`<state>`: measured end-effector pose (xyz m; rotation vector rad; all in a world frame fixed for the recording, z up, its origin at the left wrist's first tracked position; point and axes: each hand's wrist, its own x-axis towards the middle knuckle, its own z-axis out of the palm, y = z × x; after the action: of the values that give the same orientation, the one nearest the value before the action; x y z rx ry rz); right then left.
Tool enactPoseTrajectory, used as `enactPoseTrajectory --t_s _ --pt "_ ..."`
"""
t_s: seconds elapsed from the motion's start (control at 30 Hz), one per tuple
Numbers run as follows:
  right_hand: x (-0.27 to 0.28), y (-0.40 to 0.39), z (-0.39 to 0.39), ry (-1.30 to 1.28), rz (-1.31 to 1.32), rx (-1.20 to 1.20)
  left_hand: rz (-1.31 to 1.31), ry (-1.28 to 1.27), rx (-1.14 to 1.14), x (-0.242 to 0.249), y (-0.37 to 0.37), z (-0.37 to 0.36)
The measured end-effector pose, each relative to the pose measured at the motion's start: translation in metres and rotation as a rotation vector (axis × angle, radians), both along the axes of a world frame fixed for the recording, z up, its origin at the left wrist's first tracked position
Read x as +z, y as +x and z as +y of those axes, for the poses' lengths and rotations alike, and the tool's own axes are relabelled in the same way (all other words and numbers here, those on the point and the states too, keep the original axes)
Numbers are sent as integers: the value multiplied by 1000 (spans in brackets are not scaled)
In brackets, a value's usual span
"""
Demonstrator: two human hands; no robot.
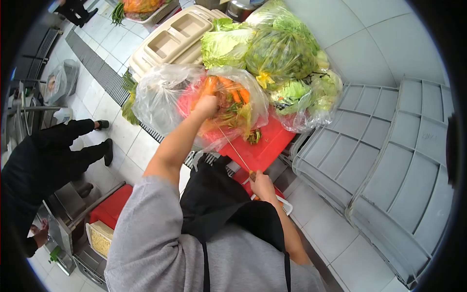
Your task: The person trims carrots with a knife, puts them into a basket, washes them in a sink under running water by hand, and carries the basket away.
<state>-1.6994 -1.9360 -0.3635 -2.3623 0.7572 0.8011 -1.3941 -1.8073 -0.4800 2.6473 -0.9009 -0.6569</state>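
My left hand (209,105) reaches into an open clear plastic bag (163,92) of carrots (226,86). Its fingers look curled and are partly hidden; a carrot lies right against them, but I cannot make out what they hold. With my right hand (263,185) I grip the wooden handle of a knife (234,148). The long thin blade points away from me, over a red cutting board (265,148), its tip near the bag. Green carrot tops (254,136) lie on the board at the bag's edge.
Bagged leafy greens (279,51) and lettuce (226,46) are piled beyond the board. A beige lidded container (177,36) stands behind the bag. Large grey bins (389,170) line the right. A co-worker in black (53,155) is at the left, near a tray of yellowish food (100,238).
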Motion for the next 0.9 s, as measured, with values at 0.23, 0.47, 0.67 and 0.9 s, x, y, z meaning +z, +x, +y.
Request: enactPoseTrajectory --t_s 0.23,0.47,0.67,0.9 --pt "-7 -45 -13 20 -67 -129 -686 10 -705 15 31 23" --pt "-13 -72 -13 20 -98 -287 -601 177 -1099 -3 45 -16" --pt "-14 -93 -12 26 -288 -304 -267 -156 -904 41 63 -23" --pt "-4 -84 -10 -1 -429 -365 98 -366 -530 96 90 -25"
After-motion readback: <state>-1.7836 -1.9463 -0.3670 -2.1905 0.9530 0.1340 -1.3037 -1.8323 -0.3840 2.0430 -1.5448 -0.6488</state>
